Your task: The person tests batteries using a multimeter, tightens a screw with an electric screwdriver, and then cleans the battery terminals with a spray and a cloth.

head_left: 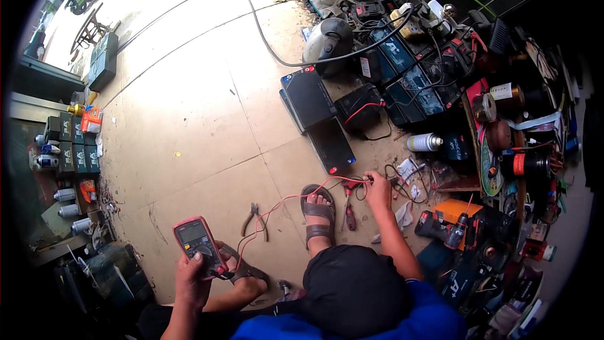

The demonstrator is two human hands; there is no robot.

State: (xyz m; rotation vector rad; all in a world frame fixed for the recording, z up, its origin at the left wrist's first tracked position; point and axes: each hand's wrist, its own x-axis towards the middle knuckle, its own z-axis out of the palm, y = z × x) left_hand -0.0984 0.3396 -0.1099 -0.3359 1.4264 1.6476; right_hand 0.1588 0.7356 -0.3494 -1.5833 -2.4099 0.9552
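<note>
My left hand (190, 281) grips a red multimeter (197, 244) with a dark screen, held up at the lower left. Thin red and black leads (283, 201) run from it across the floor, past my sandalled foot (318, 215), toward my right hand (378, 190). That hand is stretched forward and pinches the red lead end (360, 180) among a tangle of small wires (397, 176) on the floor. Just beyond lies a flat black battery (331, 145) with red and blue corner marks. My other foot (246, 275) sits under the meter.
Pliers (255, 220) and a red-handled screwdriver (349, 214) lie on the concrete by my feet. More black batteries (402, 69), a spray can (423, 142), an orange box (456, 210) and a drill (440, 228) crowd the right. Stacked boxes (75, 148) line the left wall.
</note>
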